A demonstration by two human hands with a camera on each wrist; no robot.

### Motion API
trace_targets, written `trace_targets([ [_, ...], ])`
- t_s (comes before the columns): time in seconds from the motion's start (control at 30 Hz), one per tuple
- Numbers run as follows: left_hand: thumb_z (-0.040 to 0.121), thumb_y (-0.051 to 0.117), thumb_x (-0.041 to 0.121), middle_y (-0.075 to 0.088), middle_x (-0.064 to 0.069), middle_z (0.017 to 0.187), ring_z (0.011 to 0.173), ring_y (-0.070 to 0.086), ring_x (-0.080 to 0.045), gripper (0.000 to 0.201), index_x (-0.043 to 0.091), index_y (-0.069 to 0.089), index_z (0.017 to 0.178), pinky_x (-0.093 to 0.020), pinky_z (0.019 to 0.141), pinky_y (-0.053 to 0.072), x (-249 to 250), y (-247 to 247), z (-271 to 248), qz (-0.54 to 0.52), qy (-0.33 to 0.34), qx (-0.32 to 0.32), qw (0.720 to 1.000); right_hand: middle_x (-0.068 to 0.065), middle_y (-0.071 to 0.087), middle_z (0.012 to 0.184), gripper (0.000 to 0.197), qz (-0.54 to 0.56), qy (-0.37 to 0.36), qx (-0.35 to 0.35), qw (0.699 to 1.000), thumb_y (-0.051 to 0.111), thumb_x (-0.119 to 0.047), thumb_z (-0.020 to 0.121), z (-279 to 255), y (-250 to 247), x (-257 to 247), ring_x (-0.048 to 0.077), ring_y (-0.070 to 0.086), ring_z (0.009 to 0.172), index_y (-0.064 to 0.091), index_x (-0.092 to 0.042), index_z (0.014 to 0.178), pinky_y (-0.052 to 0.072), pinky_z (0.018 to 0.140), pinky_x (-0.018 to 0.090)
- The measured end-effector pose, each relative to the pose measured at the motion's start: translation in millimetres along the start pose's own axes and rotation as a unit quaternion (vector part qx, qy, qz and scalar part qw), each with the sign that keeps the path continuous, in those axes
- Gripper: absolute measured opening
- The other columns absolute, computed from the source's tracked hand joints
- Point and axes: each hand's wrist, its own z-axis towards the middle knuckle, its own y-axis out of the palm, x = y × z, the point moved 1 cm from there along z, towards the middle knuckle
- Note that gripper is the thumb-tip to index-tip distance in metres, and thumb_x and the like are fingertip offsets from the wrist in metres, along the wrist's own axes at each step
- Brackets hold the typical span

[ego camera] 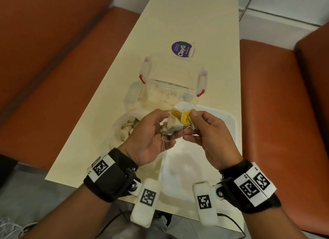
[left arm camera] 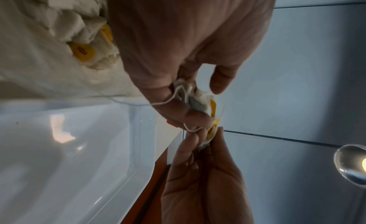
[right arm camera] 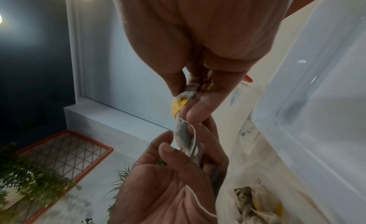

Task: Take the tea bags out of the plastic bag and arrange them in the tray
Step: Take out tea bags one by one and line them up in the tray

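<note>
Both hands hold a small clump of tea bags in the air, between the plastic bag and the tray. My left hand grips the paper pouches with thumb and fingers. My right hand pinches the end that carries a yellow tag, the same yellow tag showing in the right wrist view. White strings hang from the clump. The crumpled clear plastic bag lies left of the hands, with more tea bags inside. The white tray sits under and to the right of the hands.
A clear plastic container with red latches stands just beyond the hands on the cream table. A purple round sticker lies further back. Orange bench seats flank the table on both sides.
</note>
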Motion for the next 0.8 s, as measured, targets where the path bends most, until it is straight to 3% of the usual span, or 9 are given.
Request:
trace_targets([
  [0.07,0.09,0.065,0.041,0.068,0.001,0.081,0.067,0.063,-0.009,0.023,0.019,0.067,0.097,-0.017,0.046,0.045,-6,6,3,0.053,0.015,0.009,0.998,0.004,0.071,0.082,0.033,0.008,0.005,-0.003,1.0,0.056,-0.034,0.097,-3,-7,0,0.011,0.065,0.065,0.07,-0.006,0.104,0.059,0.064,0.023],
  [0.17,0.09,0.067,0.039,0.066,0.007,0.077,0.062,0.061,-0.006,0.015,0.025,0.065,0.096,-0.016,0.046,0.041,-15,12,8,0.101,0.053,0.037,0.993,0.004,0.072,0.091,0.046,0.015,0.012,-0.024,1.0,0.063,-0.046,0.083,-7,-16,-1,0.011,0.066,0.07,0.071,-0.009,0.109,0.059,0.069,0.025],
  [0.23,0.091,0.067,0.039,0.066,0.008,0.073,0.059,0.06,-0.005,0.013,0.027,0.065,0.091,-0.016,0.045,0.04,-19,15,8,0.106,0.059,0.049,0.991,0.005,0.072,0.092,0.047,0.008,0.016,-0.033,0.999,0.073,-0.04,0.075,-8,-21,-2,0.013,0.068,0.074,0.068,-0.011,0.112,0.059,0.073,0.027],
  [0.33,0.091,0.065,0.042,0.065,0.008,0.076,0.057,0.057,-0.005,0.014,0.028,0.066,0.088,-0.017,0.045,0.039,-23,10,10,0.108,0.064,0.055,0.991,0.004,0.074,0.088,0.028,-0.007,0.028,-0.025,0.999,0.074,-0.022,0.083,-7,-24,3,0.016,0.071,0.076,0.065,-0.013,0.108,0.061,0.073,0.03],
  [0.43,0.092,0.061,0.045,0.062,0.007,0.074,0.055,0.051,-0.004,0.021,0.029,0.073,0.09,-0.018,0.046,0.038,-17,0,7,0.095,0.084,0.057,0.99,0.005,0.076,0.095,0.012,0.007,0.043,0.002,0.999,0.065,-0.021,0.094,-5,-25,7,0.015,0.072,0.083,0.066,-0.015,0.103,0.059,0.076,0.03],
  [0.57,0.078,0.069,0.055,0.055,0.006,0.071,0.052,0.044,-0.004,0.034,0.023,0.07,0.087,-0.017,0.043,0.036,1,-18,0,0.086,0.109,0.058,0.989,-0.004,0.075,0.097,0.011,0.063,0.046,0.031,0.996,0.063,-0.027,0.094,-2,-25,8,0.011,0.068,0.09,0.07,-0.021,0.099,0.055,0.083,0.03],
  [0.67,0.062,0.079,0.052,0.053,0.005,0.071,0.053,0.043,-0.006,0.044,0.02,0.069,0.09,-0.02,0.043,0.034,4,-20,-1,0.154,0.142,0.063,0.976,-0.008,0.069,0.093,0.011,0.072,0.046,0.049,0.995,0.067,-0.031,0.091,-1,-17,10,0.009,0.057,0.082,0.073,-0.025,0.097,0.046,0.077,0.027],
  [0.8,0.071,0.083,0.036,0.055,0.009,0.066,0.053,0.043,-0.006,0.031,0.024,0.074,0.099,-0.023,0.048,0.037,-9,-6,3,0.243,0.171,0.048,0.954,-0.006,0.069,0.095,0.018,0.099,0.051,0.04,0.993,0.066,-0.033,0.091,-1,-2,14,0.009,0.057,0.081,0.069,-0.023,0.106,0.044,0.074,0.026],
])
